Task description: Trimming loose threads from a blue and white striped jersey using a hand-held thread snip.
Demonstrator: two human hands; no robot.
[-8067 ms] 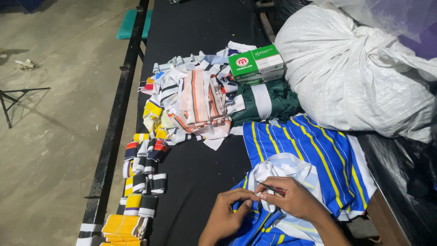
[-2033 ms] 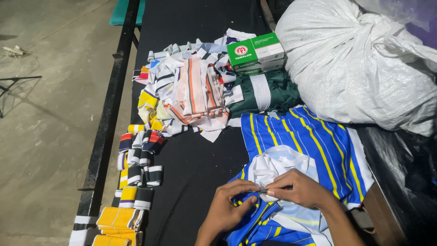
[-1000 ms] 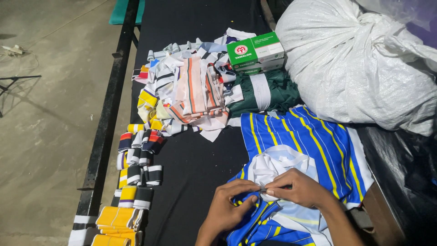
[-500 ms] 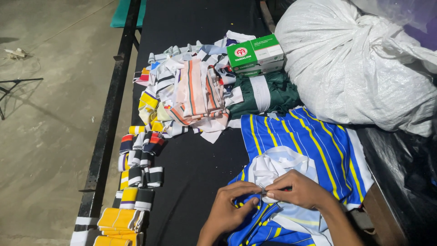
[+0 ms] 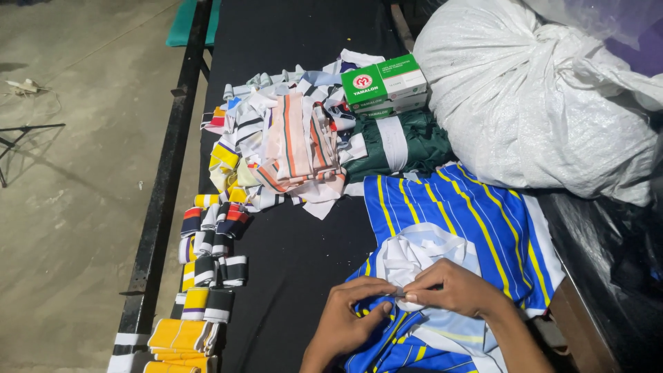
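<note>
A blue garment (image 5: 456, 221) with yellow and white stripes lies on the black table (image 5: 297, 255) at the near right. White collar fabric (image 5: 421, 249) is bunched on top of it. My left hand (image 5: 349, 321) and my right hand (image 5: 456, 287) meet at the near edge of that white fabric, fingertips pinched together on it. A thin dark object shows between the fingers; I cannot tell what it is.
A heap of striped fabric strips (image 5: 283, 145) lies mid-table. Folded striped bands (image 5: 207, 255) run in a row along the left edge. A green and white box (image 5: 383, 83) rests on a folded dark green cloth (image 5: 400, 141). A large white sack (image 5: 539, 97) fills the right.
Both hands stay pinched on the white collar fabric with only small finger movement. The view has shifted slightly.
</note>
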